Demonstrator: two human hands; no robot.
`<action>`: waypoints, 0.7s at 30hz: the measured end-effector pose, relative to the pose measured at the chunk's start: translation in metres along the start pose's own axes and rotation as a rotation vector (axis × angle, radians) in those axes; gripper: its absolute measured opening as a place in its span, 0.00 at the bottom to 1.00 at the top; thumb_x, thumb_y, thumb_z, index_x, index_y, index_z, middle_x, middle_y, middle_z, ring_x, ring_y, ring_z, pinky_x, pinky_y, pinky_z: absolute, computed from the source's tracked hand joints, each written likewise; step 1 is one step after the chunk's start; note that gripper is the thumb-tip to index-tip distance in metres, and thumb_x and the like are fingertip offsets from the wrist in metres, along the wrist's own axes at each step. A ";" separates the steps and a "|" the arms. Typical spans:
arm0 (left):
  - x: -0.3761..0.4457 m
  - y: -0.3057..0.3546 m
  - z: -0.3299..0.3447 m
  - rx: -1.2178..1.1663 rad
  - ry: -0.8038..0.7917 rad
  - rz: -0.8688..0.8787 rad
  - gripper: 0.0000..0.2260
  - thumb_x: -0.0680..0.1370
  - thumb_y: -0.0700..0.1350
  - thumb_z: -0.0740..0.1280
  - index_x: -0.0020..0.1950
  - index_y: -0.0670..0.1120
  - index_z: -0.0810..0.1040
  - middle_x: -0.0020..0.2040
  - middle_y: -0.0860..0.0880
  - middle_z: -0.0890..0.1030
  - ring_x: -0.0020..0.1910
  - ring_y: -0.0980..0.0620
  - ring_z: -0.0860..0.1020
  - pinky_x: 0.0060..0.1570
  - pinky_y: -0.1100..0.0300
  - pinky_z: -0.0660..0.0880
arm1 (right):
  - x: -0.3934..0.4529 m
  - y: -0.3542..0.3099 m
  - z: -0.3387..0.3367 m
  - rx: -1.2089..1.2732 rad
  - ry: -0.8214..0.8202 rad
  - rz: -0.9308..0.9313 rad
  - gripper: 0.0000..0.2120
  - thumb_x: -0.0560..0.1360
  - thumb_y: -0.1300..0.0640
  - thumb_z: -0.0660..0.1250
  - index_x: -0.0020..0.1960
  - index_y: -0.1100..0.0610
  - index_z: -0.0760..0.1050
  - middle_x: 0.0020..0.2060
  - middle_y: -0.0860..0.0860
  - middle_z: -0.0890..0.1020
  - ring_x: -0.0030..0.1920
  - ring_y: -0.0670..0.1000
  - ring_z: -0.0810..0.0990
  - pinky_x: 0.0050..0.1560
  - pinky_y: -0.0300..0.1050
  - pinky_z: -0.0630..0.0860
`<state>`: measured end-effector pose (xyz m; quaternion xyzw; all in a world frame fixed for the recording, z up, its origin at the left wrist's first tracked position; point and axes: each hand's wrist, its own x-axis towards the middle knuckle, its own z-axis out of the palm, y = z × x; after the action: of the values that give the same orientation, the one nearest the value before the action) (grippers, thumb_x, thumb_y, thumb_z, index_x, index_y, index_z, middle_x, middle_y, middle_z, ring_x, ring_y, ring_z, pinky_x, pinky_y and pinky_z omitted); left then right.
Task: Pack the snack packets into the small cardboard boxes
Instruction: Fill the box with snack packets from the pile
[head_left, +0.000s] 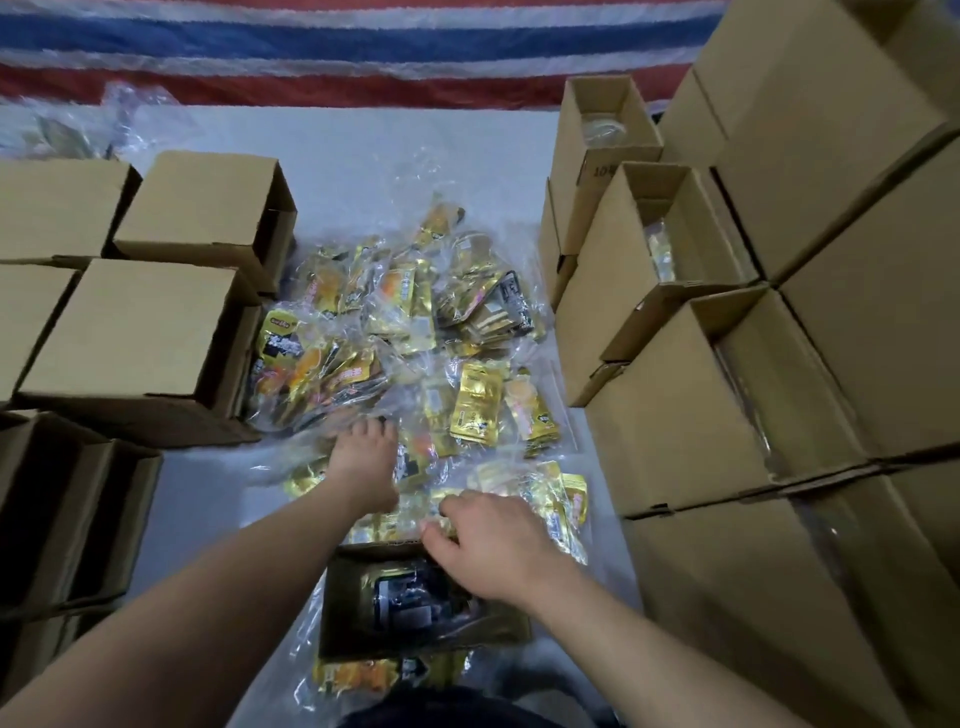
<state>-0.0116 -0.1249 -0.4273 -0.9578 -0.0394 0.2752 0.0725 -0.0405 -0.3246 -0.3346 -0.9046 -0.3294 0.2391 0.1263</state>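
Observation:
A heap of gold and black snack packets (405, 322) in clear wrappers lies on the pale floor sheet in the middle. A small open cardboard box (415, 603) sits close to me, with dark packets inside. My left hand (363, 467) reaches forward, fingers spread and pressed down on packets at the near edge of the heap. My right hand (493, 540) hovers over the box's far right corner, its fingers curled around a gold packet (441, 499). More packets (363, 675) lie under the box's near side.
Closed small boxes (135, 332) stand in rows on the left. Open boxes (675, 249) holding packets and large stacked cartons (831, 156) fill the right side. A red, white and blue striped sheet (337, 47) lies at the far end.

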 end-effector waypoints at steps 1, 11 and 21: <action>-0.001 0.000 0.001 -0.022 0.023 -0.002 0.43 0.71 0.56 0.70 0.77 0.42 0.52 0.71 0.40 0.66 0.71 0.41 0.66 0.72 0.47 0.64 | 0.001 0.000 0.000 0.002 0.003 0.000 0.24 0.80 0.37 0.49 0.48 0.54 0.73 0.42 0.53 0.78 0.39 0.56 0.74 0.38 0.49 0.65; -0.036 -0.036 -0.033 -0.405 0.064 0.069 0.23 0.71 0.60 0.71 0.60 0.48 0.77 0.45 0.50 0.80 0.44 0.50 0.79 0.40 0.59 0.74 | 0.009 0.003 0.000 0.066 -0.010 0.025 0.21 0.78 0.34 0.50 0.42 0.50 0.68 0.35 0.45 0.71 0.35 0.50 0.72 0.30 0.43 0.60; -0.068 -0.033 -0.029 -1.450 -0.195 -0.269 0.14 0.81 0.44 0.63 0.64 0.38 0.73 0.39 0.44 0.78 0.36 0.49 0.77 0.31 0.59 0.76 | 0.012 -0.001 0.000 0.158 -0.004 0.060 0.16 0.78 0.36 0.54 0.49 0.47 0.72 0.38 0.44 0.74 0.39 0.49 0.75 0.31 0.40 0.63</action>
<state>-0.0548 -0.1036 -0.3620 -0.7234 -0.3345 0.2524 -0.5487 -0.0329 -0.3161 -0.3387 -0.9008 -0.2826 0.2697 0.1896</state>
